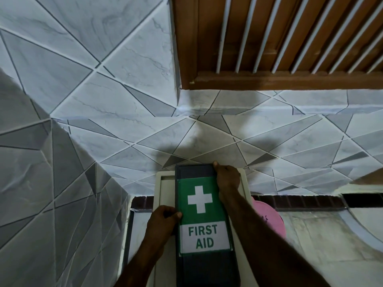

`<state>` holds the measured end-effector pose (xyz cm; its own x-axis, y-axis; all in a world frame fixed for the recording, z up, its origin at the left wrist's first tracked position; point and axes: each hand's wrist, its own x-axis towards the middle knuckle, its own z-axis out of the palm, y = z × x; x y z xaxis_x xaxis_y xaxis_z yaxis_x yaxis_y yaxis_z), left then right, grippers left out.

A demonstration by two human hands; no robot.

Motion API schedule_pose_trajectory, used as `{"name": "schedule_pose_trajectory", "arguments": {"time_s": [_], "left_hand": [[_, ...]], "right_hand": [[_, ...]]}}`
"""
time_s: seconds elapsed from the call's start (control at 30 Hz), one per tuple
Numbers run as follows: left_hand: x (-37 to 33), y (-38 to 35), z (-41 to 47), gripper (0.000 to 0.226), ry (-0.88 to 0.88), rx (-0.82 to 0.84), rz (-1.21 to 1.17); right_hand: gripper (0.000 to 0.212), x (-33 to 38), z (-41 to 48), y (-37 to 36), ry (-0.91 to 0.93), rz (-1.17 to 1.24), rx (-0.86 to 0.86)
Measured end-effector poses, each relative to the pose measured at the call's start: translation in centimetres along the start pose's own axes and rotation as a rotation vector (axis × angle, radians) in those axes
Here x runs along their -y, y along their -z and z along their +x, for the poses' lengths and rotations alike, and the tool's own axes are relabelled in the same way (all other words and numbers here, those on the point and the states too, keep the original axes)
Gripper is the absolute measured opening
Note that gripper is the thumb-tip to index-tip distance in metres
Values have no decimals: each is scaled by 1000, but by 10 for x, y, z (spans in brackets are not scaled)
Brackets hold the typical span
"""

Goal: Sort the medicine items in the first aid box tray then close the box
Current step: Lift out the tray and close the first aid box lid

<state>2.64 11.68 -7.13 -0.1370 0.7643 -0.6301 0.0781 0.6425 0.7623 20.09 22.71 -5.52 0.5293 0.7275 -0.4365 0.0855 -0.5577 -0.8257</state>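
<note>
Both arms reach forward, bare to the bottom edge of the view. The left forearm rises from the lower left, and the left hand is the nearer of the two. Its fingers curl behind the left edge of the lid, and its thumb presses on the front face. The right forearm comes in from the lower right and crosses in front of the lid's right side. The right hand sits farther out and higher than the left, back of the hand towards the camera. It grips the far right corner, with one fingertip hooked over the top edge.
</note>
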Motion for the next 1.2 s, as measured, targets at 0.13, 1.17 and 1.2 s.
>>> {"name": "schedule_pose_trajectory", "arguments": {"time_s": [0.13, 1.17, 1.2], "left_hand": [[-19, 1, 3, 31, 52, 61, -115], [-81, -38, 86, 22, 3, -315, -302], [-79, -36, 85, 21, -7, -278, -328]], "right_hand": [[30, -4, 10, -4, -26, 19, -2], [25, -14, 18, -8, 47, -28, -4], [24, -15, 17, -6, 55, -23, 15]]}}
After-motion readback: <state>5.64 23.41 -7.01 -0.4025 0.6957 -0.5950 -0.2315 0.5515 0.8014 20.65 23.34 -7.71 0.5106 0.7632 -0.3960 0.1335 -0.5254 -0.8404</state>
